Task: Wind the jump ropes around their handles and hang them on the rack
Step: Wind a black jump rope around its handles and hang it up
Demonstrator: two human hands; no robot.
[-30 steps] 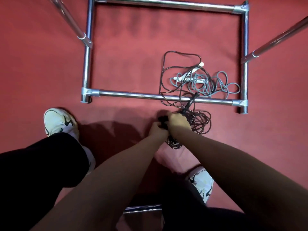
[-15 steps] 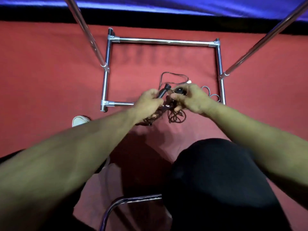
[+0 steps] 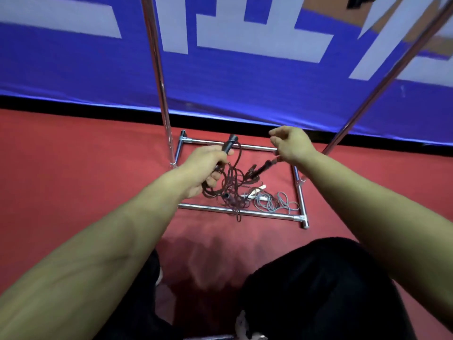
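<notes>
My left hand (image 3: 206,165) grips one black handle (image 3: 229,144) of the dark jump rope (image 3: 230,182), held above the floor. Its cord hangs in tangled loops below that hand, down to the rack's front bar. My right hand (image 3: 291,146) is raised to the right and pinches a taut, dark stretch of the same rope (image 3: 262,168). A second dark handle end (image 3: 225,195) dangles among the loops. A grey jump rope (image 3: 272,201) with white handles (image 3: 257,192) lies loose on the red floor inside the rack's base.
The chrome rack's base frame (image 3: 245,212) lies on the red floor, with two uprights (image 3: 157,69) (image 3: 392,69) rising past my hands. A blue banner with white shapes (image 3: 245,77) stands behind. My black-trousered knee (image 3: 318,278) and a shoe (image 3: 245,322) are below.
I have risen from the floor and the view has tilted up to the banner. Both hands lifted the dark rope and moved apart, the right one pulling a stretch out to the right.
</notes>
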